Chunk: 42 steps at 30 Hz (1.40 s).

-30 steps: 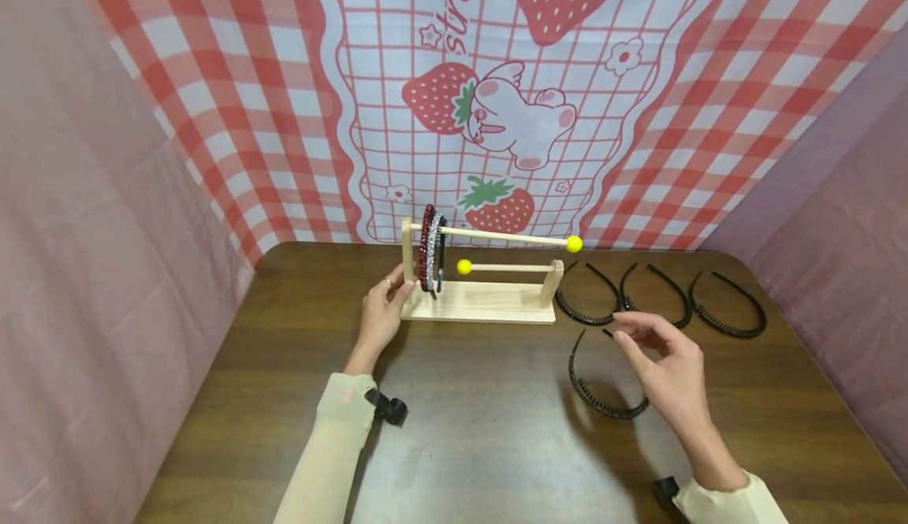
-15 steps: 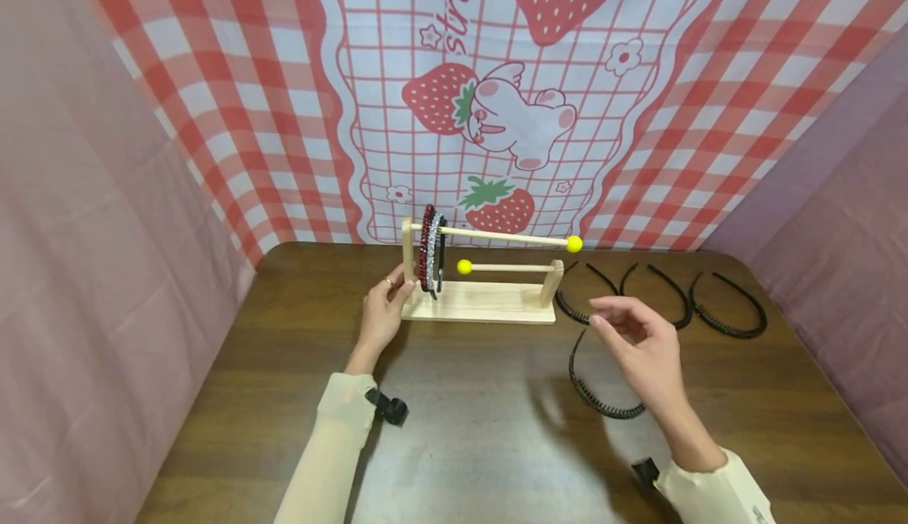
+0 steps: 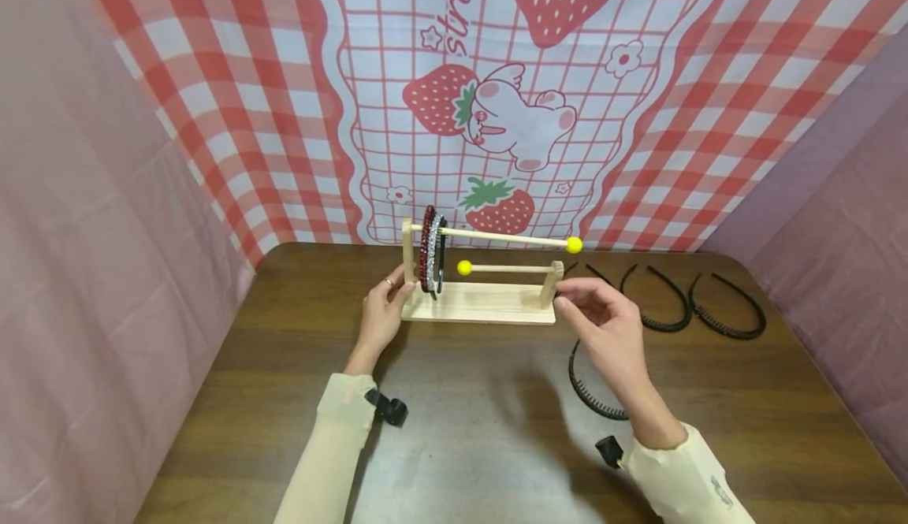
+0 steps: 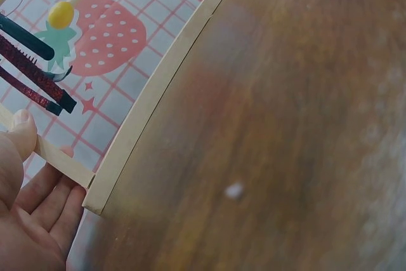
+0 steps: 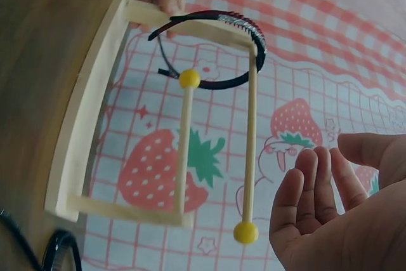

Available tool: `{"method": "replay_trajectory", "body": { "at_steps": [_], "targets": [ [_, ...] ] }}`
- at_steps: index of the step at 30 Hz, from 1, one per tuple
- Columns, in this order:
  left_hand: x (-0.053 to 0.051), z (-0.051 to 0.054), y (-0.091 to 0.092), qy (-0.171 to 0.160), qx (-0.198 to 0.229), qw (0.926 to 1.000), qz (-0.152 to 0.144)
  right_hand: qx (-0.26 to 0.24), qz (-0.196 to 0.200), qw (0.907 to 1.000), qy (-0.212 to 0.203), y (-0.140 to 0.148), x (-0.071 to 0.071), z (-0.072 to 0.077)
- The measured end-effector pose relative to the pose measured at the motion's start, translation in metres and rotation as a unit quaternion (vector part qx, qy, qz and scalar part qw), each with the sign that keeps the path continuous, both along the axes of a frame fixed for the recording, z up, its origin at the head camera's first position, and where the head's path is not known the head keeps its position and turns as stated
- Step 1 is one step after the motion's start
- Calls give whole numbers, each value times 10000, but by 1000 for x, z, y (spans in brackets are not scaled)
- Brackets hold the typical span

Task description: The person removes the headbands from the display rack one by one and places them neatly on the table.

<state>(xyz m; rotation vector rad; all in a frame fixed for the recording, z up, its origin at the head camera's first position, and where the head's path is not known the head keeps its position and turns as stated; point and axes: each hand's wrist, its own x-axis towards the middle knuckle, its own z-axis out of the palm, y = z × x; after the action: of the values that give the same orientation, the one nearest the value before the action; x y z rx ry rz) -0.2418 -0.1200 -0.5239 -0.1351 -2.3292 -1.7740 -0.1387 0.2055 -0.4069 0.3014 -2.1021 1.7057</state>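
Observation:
A pale wooden headband stand (image 3: 482, 311) sits on the table, with two rods tipped by yellow balls. Hanging at the left end of its upper rod are a red headband (image 3: 425, 252), a silver glittery headband (image 3: 433, 252) and a black headband (image 3: 442, 244). My left hand (image 3: 383, 315) grips the stand's left upright, thumb on one side and fingers behind, as the left wrist view confirms. Beside the right upright, my right hand (image 3: 610, 335) holds nothing; in the right wrist view its fingers (image 5: 307, 185) are loosely bent and apart from the rods.
A black toothed headband (image 3: 591, 398) lies on the brown table (image 3: 454, 429) below my right hand, partly covered by it. More black headbands (image 3: 667, 327) lie in a row at the back right. A strawberry-print cloth (image 3: 454, 154) hangs behind the table.
My right hand has moved left, from above the loose headbands to beside the stand's right upright. The left hand keeps its grip, and the stand has not moved.

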Motion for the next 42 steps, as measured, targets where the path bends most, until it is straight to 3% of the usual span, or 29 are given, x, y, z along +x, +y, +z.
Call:
{"method": "replay_trajectory", "body": {
  "at_steps": [27,42],
  "targets": [
    [-1,0,0,-77,-32,10000,53,-253,398,9979,-432,-47,-31,7],
    [-1,-1,-1,-51,-99,9999,35,-760,661,9921,-750,-73,-44,2]
  ]
}}
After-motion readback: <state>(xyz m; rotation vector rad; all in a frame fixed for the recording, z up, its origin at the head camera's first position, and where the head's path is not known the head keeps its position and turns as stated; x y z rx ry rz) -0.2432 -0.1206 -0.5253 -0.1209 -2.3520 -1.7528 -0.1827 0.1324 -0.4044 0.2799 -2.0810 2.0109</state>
